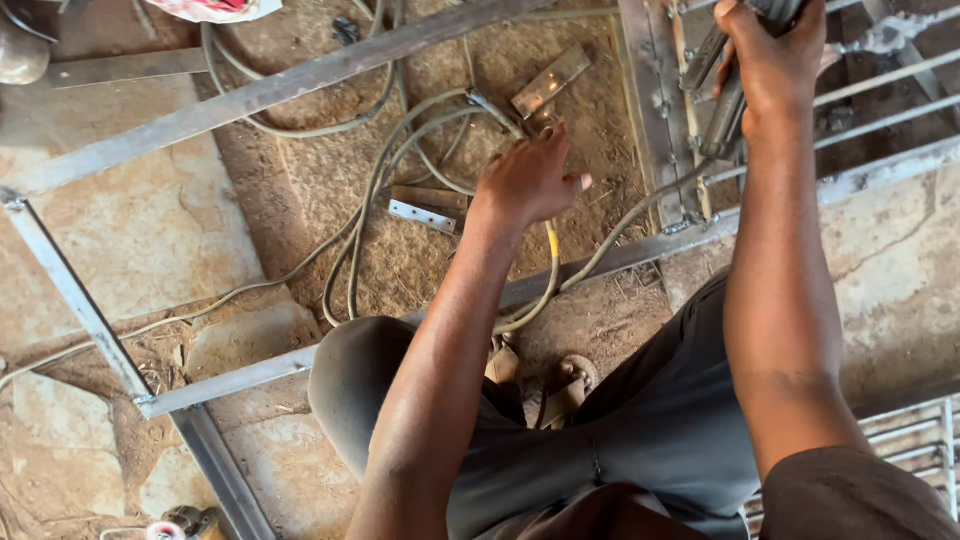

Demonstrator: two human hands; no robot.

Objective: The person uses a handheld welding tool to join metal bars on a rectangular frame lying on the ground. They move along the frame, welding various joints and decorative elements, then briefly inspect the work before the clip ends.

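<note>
Grey metal bars [300, 80] lie on the dirt floor. Far right, the right hand [770, 60] squeezes a dark welding tool [725, 110] (fingers wrapped tight). The left hand [530, 180] reaches among pale cables [370, 200], fingers curled near a small metal plate [550, 80].

Cables [380, 190] lie on the ground [330, 160], left of the metal frame [655, 110]

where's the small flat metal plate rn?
Head view, centre-left: the small flat metal plate lies on the dirt among the cables, just left of the left hand.
</note>
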